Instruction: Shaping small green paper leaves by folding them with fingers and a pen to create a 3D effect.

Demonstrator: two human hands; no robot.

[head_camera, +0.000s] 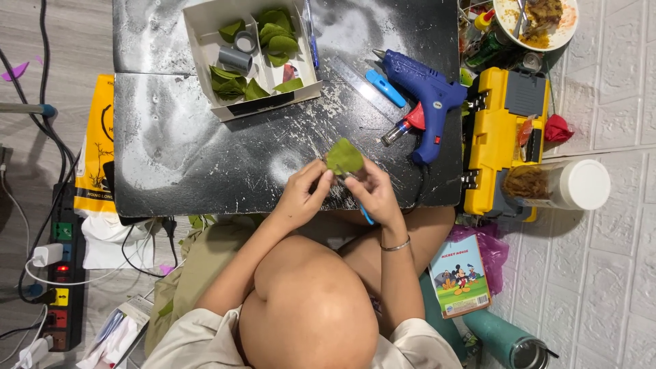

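While the left hand (303, 191) pinches a green leaf piece (344, 157) at the black board's (191, 157) near edge, the right hand (374, 191) grips its base. A blue glue gun (425, 96) lies near the right edge.

Both hands meet at the near edge of the black table (178, 157): the left hand (301, 195) and the right hand (376, 195) pinch a green leaf (344, 157) between their fingertips. Farther back on the table sits a white box (205, 55) holding more green leaves. A blue glue gun (427, 92) lies toward the table's right side, with a yellow toolbox (502, 130) just off that edge.
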